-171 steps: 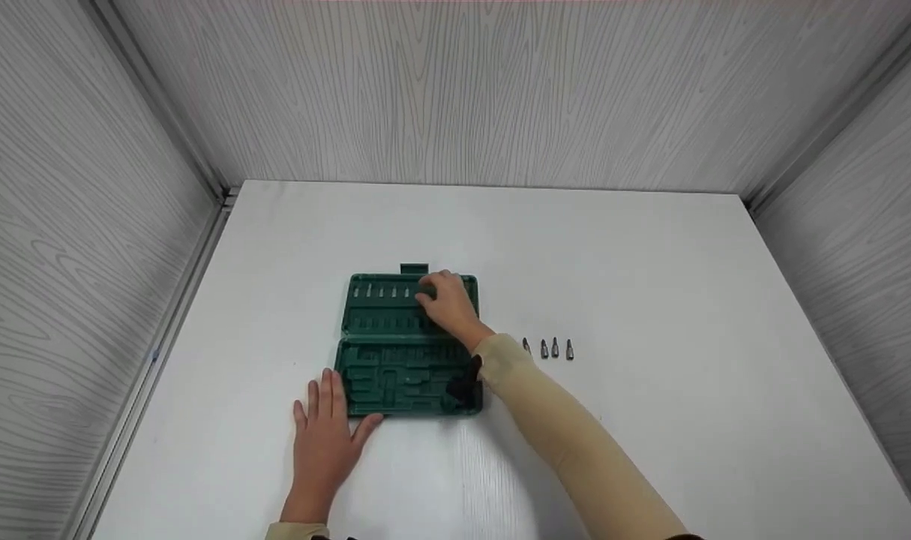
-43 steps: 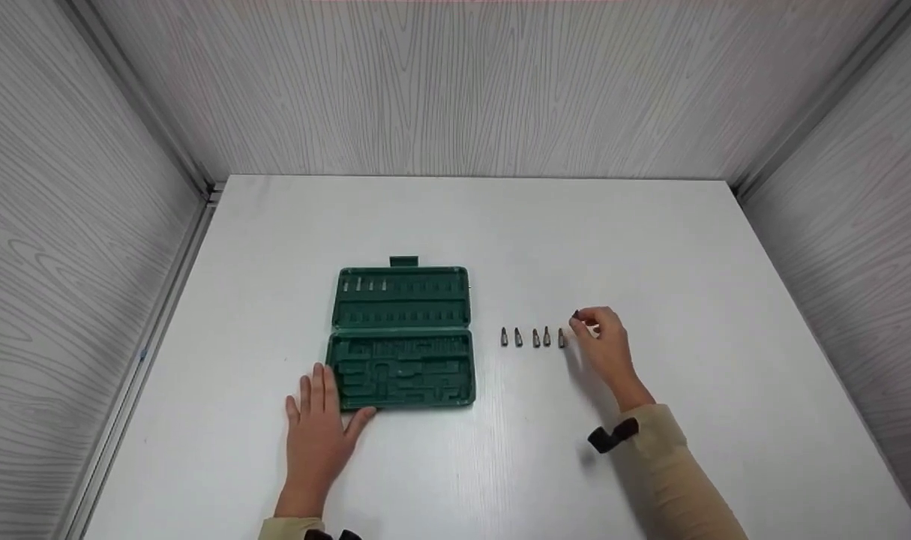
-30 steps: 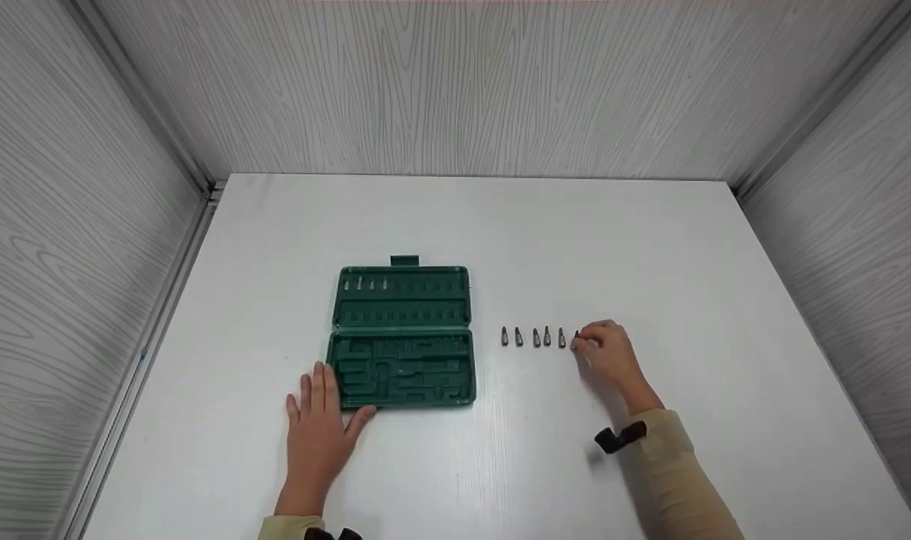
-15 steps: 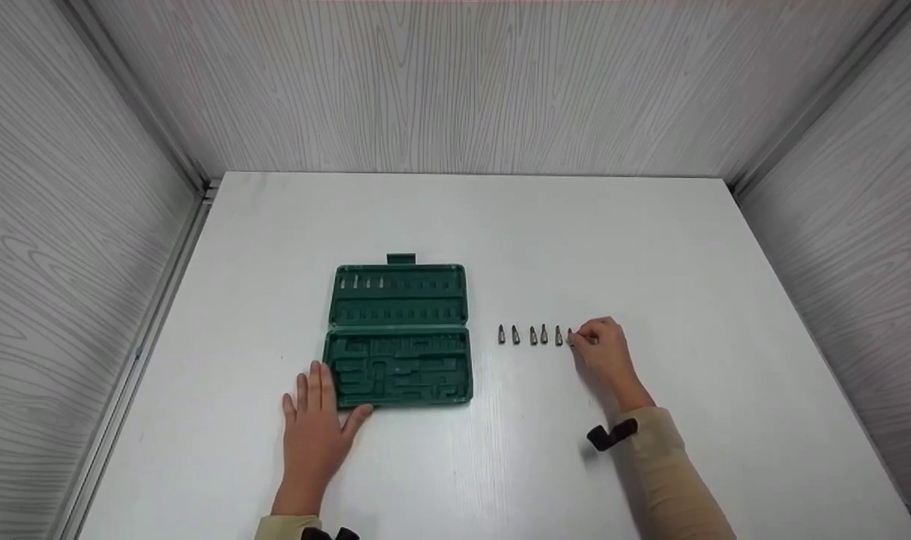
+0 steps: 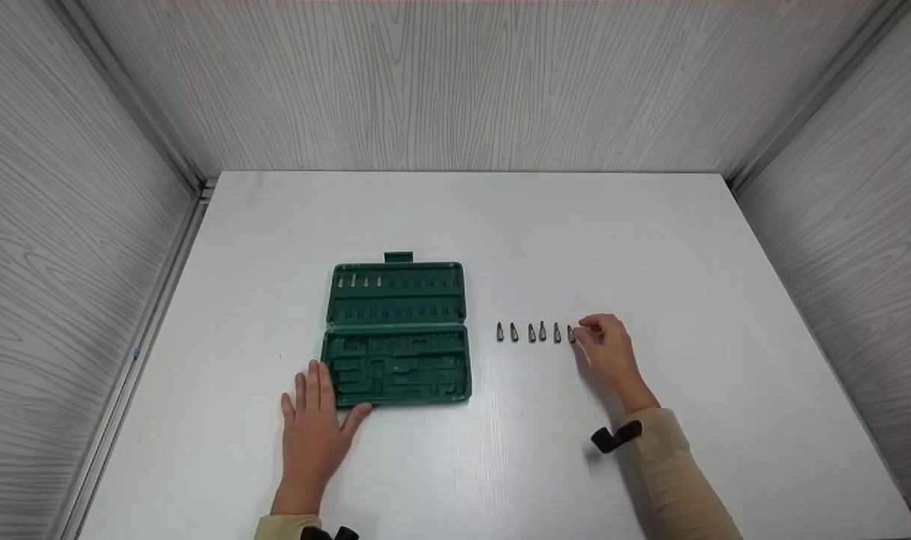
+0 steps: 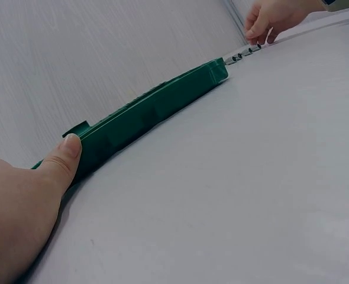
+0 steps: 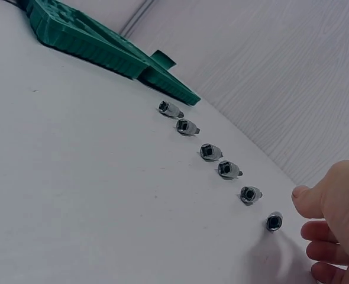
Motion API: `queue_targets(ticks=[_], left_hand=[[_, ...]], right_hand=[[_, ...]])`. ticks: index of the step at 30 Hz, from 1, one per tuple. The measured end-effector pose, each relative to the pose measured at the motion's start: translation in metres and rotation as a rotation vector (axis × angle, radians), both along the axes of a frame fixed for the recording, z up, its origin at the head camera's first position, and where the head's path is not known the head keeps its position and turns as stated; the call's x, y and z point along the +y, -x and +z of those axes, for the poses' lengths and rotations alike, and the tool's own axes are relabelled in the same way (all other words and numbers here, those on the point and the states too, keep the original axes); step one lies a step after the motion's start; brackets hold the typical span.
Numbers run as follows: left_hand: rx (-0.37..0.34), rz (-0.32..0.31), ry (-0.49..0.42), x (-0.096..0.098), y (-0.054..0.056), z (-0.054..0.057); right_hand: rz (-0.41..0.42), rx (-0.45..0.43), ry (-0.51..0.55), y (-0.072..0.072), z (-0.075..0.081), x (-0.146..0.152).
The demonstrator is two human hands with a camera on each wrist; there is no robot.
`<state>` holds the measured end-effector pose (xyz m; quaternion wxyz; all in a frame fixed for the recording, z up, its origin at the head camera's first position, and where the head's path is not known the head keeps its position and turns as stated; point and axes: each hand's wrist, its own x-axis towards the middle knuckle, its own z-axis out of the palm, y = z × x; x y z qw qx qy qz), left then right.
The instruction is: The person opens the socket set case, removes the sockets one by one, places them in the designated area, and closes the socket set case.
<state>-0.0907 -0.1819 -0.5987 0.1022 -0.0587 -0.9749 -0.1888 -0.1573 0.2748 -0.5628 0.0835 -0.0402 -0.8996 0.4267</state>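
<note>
My left hand (image 5: 314, 442) lies flat with fingers straight at the lower left corner of an opened green plastic tool case (image 5: 395, 326). Its thumb (image 6: 67, 151) presses the case's front wall in the left wrist view. To the right of the case, several small metal bit sockets lie in a row on the white table. Beside the rightmost bit socket (image 7: 274, 222) is my right hand (image 5: 609, 352), thumb and fingers loosely bent and apart from it in the right wrist view. A few bit sockets (image 5: 353, 282) sit in the left slots of the case's upper row.
The white table (image 5: 650, 247) is bounded by grey wood-grain panels (image 5: 455, 82) at the back and both sides. A dark strap (image 5: 616, 436) is on the right sleeve. The case's latch tab (image 5: 399, 256) sticks out at the back.
Earlier my right hand was in the case's upper row; it then carried a bit socket to the row's right end, set it down and let go. My left hand has stayed at the case.
</note>
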Motion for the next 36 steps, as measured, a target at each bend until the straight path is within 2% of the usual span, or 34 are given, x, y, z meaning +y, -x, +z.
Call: queue_targets(ticks=[3, 7, 20, 28, 36], left_hand=[[-0.008, 0.002, 0.002, 0.000, 0.000, 0.000], [0.000, 0.000, 0.007, -0.001, 0.000, 0.000], [0.008, 0.005, -0.001, 0.000, 0.000, -0.001], [-0.001, 0.010, -0.012, -0.002, -0.001, -0.001], [0.036, 0.003, -0.013, -0.001, -0.001, -0.001]], right_hand=[[0.017, 0.040, -0.008, 0.001, 0.005, -0.004], [0.047, 0.034, -0.006, 0.006, 0.011, -0.012], [0.176, 0.109, -0.058, 0.022, 0.022, -0.059], [0.295, 0.127, -0.087, 0.034, 0.026, -0.098], [0.419, 0.183, -0.121, 0.048, 0.029, -0.140]])
